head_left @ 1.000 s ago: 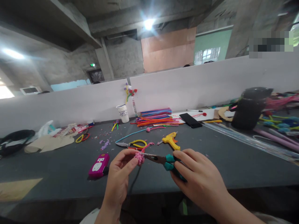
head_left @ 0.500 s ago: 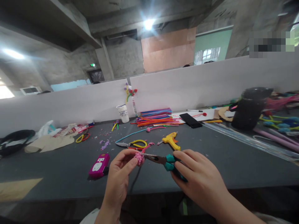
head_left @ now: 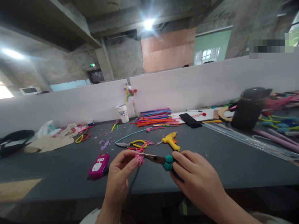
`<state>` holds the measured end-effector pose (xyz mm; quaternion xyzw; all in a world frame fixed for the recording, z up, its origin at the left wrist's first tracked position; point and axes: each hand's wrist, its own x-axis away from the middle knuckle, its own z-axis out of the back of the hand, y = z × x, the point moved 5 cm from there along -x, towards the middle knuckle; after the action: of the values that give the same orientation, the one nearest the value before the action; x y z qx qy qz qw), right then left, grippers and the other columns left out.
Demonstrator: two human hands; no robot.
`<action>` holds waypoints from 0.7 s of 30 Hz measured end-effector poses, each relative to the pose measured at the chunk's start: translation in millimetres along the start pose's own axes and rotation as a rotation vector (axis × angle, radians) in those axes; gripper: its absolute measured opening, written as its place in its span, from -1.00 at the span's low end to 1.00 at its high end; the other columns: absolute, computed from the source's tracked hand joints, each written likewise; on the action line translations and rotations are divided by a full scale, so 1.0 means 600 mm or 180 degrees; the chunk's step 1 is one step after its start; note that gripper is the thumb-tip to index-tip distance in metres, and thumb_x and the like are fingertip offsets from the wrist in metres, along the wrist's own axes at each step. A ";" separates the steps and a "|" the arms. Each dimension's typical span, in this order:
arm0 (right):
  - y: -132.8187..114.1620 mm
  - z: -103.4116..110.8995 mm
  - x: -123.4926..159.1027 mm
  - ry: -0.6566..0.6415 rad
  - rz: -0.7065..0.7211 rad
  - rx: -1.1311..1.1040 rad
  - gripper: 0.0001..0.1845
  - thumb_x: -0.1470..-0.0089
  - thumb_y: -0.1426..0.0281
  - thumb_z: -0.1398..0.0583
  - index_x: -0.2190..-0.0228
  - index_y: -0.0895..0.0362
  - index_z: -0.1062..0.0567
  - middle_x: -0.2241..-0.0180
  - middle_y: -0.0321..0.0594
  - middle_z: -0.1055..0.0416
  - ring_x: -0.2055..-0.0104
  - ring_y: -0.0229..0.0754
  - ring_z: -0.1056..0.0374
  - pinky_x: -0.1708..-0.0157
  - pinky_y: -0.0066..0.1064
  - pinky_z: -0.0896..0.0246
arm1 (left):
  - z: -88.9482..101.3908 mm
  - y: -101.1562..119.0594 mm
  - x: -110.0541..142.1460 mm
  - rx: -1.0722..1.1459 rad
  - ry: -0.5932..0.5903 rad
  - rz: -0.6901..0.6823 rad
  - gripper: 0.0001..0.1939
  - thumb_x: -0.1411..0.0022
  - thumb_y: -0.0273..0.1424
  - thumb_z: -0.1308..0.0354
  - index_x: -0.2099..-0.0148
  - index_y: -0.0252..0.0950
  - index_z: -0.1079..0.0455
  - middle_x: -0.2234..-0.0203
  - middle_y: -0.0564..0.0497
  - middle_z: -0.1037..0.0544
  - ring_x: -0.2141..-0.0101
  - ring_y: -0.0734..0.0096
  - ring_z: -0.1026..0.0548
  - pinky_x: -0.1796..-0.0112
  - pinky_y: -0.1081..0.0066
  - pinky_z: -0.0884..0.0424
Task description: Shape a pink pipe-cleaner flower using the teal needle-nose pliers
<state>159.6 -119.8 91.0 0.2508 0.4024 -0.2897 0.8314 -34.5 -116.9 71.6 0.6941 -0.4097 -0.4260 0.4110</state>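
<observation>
Between the thumb and fingers of my left hand (head_left: 120, 174) is a small bumpy pink pipe-cleaner ball (head_left: 139, 160). A pink stem (head_left: 144, 146) sticks up from it towards the back of the table. My right hand (head_left: 196, 174) is wrapped round the teal handles of a pair of long-nose pliers (head_left: 156, 158). The pliers' narrow jaws point left and reach the top of the ball, where the stem meets it; I cannot tell how firmly they grip. Just behind lie cutting pliers (head_left: 135, 144) with yellow and red handles, and a yellow glue gun (head_left: 171, 141).
A magenta device (head_left: 99, 165) lies left of my hands. Pipe cleaners (head_left: 155, 118) are stacked at the back beside a paper cup (head_left: 122, 114) and a phone (head_left: 190, 120). Further right stand a black jug (head_left: 249, 109) and long clear strips (head_left: 247, 141). Scissors (head_left: 82, 138) lie at left.
The pliers and my right hand have shifted slightly left. The pink stem has swung upward and left, and the ball has turned a little in my left fingers.
</observation>
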 end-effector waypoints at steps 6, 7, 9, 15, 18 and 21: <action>0.000 -0.001 0.000 0.0049 0.0038 0.0122 -0.71 -0.18 0.53 -0.03 0.55 0.13 -0.39 0.35 -0.19 -0.46 0.36 -0.17 -0.20 0.39 -0.31 -0.03 | 0.003 0.001 0.001 0.0064 0.0031 -0.0035 -0.86 0.09 -0.39 -0.40 0.40 -0.27 -0.57 0.55 0.05 -0.57 0.48 0.52 -0.45 0.41 0.59 -0.39; 0.000 -0.002 0.000 0.0057 0.0041 0.0131 -0.71 -0.18 0.53 -0.04 0.55 0.13 -0.39 0.35 -0.20 -0.46 0.36 -0.17 -0.20 0.39 -0.31 -0.03 | 0.004 0.000 0.002 0.0078 0.0045 -0.0018 -0.86 0.09 -0.38 -0.40 0.40 -0.27 -0.57 0.55 0.05 -0.57 0.49 0.52 -0.45 0.41 0.59 -0.38; 0.000 -0.001 0.001 0.0090 0.0028 0.0153 -0.71 -0.17 0.53 -0.04 0.55 0.12 -0.40 0.34 -0.20 -0.46 0.35 -0.17 -0.21 0.38 -0.31 -0.03 | 0.005 -0.002 0.002 0.0107 0.0080 0.0009 -0.86 0.08 -0.38 -0.39 0.39 -0.27 -0.57 0.56 0.05 -0.56 0.49 0.51 -0.45 0.42 0.58 -0.38; 0.003 0.000 0.002 0.0067 -0.0014 0.0131 -0.77 -0.14 0.50 -0.09 0.53 0.12 -0.42 0.30 -0.19 -0.48 0.29 -0.14 -0.28 0.33 -0.30 -0.10 | 0.004 -0.002 0.001 0.0163 0.0082 0.0049 -0.84 0.08 -0.39 -0.39 0.36 -0.28 -0.58 0.53 0.03 -0.58 0.48 0.48 -0.47 0.40 0.55 -0.41; 0.013 0.002 0.002 0.0102 -0.0167 -0.0065 -0.81 -0.13 0.45 -0.11 0.51 0.11 -0.41 0.26 -0.16 -0.49 0.24 -0.11 -0.31 0.28 -0.27 -0.17 | 0.002 0.000 0.000 0.0223 0.0029 0.0097 -0.79 0.09 -0.40 -0.39 0.31 -0.27 -0.59 0.45 0.00 -0.62 0.43 0.45 -0.52 0.35 0.52 -0.44; 0.026 0.005 0.001 0.0114 -0.0335 -0.0358 -0.85 -0.11 0.46 -0.12 0.50 0.11 -0.39 0.25 -0.12 -0.47 0.25 -0.12 -0.35 0.25 -0.29 -0.24 | 0.000 0.000 -0.001 0.0258 -0.0067 0.0128 -0.80 0.05 -0.42 -0.37 0.28 -0.28 -0.60 0.41 -0.05 -0.65 0.38 0.39 -0.55 0.28 0.47 -0.46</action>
<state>172.4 -110.8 95.0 0.1874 0.4454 -0.3054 0.8205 -34.9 -116.2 71.7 0.6973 -0.4447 -0.4080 0.3867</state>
